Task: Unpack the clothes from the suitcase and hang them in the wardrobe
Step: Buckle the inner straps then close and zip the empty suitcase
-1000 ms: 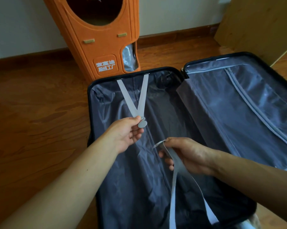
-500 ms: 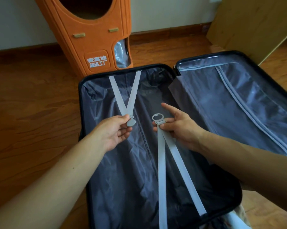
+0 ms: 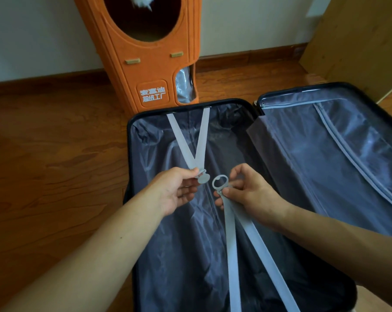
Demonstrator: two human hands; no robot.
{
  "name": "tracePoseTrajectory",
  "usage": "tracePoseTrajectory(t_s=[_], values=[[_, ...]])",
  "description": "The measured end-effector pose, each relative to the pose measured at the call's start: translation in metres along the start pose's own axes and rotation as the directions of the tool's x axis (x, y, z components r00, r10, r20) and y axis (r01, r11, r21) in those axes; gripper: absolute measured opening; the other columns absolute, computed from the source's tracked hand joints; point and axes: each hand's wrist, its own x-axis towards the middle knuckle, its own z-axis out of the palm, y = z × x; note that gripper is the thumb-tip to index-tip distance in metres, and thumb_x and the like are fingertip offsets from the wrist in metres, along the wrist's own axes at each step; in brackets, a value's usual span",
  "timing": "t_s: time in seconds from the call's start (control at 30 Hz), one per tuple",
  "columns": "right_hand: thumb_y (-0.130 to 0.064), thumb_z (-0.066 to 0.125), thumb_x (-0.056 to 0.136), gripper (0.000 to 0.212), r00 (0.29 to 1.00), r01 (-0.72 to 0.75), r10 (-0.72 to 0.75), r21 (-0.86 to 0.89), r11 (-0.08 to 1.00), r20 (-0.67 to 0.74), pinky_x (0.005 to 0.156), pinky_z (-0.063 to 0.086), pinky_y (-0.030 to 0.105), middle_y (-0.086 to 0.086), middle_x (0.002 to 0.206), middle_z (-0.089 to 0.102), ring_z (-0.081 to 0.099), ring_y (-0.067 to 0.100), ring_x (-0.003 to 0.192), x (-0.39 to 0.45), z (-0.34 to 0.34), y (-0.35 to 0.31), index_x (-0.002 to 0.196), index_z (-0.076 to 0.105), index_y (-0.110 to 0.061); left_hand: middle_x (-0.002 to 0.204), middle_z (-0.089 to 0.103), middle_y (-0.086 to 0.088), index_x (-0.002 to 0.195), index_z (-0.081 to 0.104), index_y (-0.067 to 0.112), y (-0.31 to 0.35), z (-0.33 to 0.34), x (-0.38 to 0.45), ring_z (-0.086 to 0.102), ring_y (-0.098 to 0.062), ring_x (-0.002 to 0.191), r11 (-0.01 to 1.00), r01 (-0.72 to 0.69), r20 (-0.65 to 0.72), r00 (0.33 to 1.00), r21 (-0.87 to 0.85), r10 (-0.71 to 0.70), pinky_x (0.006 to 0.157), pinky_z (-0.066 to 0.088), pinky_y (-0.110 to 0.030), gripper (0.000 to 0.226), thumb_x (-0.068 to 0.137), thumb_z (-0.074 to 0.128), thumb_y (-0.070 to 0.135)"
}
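Wooden floor fills the 9 o'clock side. At 12 o'clock an orange cabinet stands against the wall, with an oval opening up top and white lettering low on its front.

Suitcase lies open flat on the floor, both halves lined in dark grey fabric; no clothes visible in either half. Wardrobe not identifiable from here.

Left hand, near centre, pinches the end of the upper strap, a pale grey V running up toward 12 o'clock to the suitcase rim. A round button-shaped clasp pokes out past the fingertips.

Just right of it, right hand pinches the end of the lower strap, another pale V trailing down toward 6 o'clock. Its ring-shaped buckle sticks up from the fingers, close to the button clasp but apart from it.

Toward 3 o'clock, the lid half carries a zipped divider, zipper running diagonally. At 1 o'clock a light wooden panel leans at the wall.
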Motion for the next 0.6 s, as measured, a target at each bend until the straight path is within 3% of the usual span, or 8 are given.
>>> tracePoseTrajectory(t_s=[0.2, 0.37, 0.47, 0.6], values=[[0.009, 0.058, 0.094, 0.034, 0.999, -0.006, 0.005, -0.01, 1.0, -0.047, 0.078, 0.062, 0.038, 0.026, 0.093, 0.073, 0.075, 0.035, 0.087, 0.007, 0.013, 0.004, 0.093, 0.033, -0.014, 0.068, 0.066, 0.002, 0.093, 0.074, 0.011, -0.003, 0.005, 0.005, 0.058, -0.013, 0.069, 0.999, 0.043, 0.009, 0.999, 0.008, -0.043, 0.065, 0.046, -0.025, 0.011, 0.086, 0.075, 0.02], [0.007, 0.059, 0.095, 0.034, 0.997, -0.055, 0.058, 0.057, 0.997, -0.05, 0.081, 0.061, 0.038, 0.023, 0.095, 0.074, 0.075, 0.034, 0.089, 0.012, 0.016, 0.007, 0.093, 0.033, -0.015, 0.072, 0.066, 0.001, 0.101, 0.077, 0.01, -0.003, 0.013, 0.006, 0.058, -0.012, 0.067, 0.998, 0.037, 0.046, 0.998, 0.046, -0.039, 0.059, 0.045, -0.022, 0.017, 0.088, 0.072, 0.02], [0.007, 0.06, 0.093, 0.035, 0.994, -0.095, 0.099, 0.087, 0.992, -0.051, 0.071, 0.06, 0.033, 0.024, 0.089, 0.074, 0.075, 0.032, 0.082, 0.013, 0.014, 0.004, 0.097, 0.034, -0.015, 0.072, 0.065, -0.001, 0.098, 0.078, 0.009, -0.002, 0.015, 0.005, 0.06, -0.012, 0.063, 0.998, 0.039, 0.095, 0.995, 0.051, -0.043, 0.062, 0.045, -0.023, 0.014, 0.089, 0.071, 0.018], [0.012, 0.057, 0.092, 0.035, 0.985, -0.17, 0.172, 0.138, 0.976, -0.007, 0.075, 0.061, 0.044, 0.032, 0.092, 0.07, 0.072, 0.038, 0.08, 0.013, 0.01, -0.002, 0.101, 0.037, -0.015, 0.079, 0.069, 0.0, 0.098, 0.08, 0.009, -0.004, 0.013, 0.01, 0.059, -0.01, 0.07, 0.987, -0.112, 0.072, 0.992, 0.114, 0.105, 0.065, 0.045, -0.024, 0.015, 0.087, 0.072, 0.015]])
